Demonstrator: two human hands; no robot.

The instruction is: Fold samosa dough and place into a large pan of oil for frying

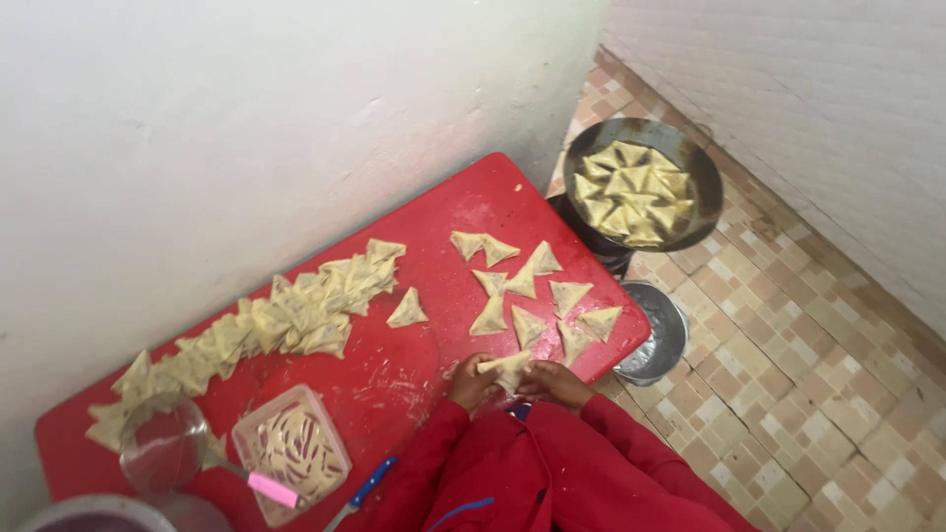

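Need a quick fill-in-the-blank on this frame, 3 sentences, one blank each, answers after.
1. Both hands, left hand and right hand, hold one folded ____ pastry over the table edge.
2. The table is ____ in colour.
3. The dark pan of pastries stands on a burner over the ____ floor.

Missing words: triangular; red; tiled

Left hand (471, 381), right hand (554, 379): pinching grip.
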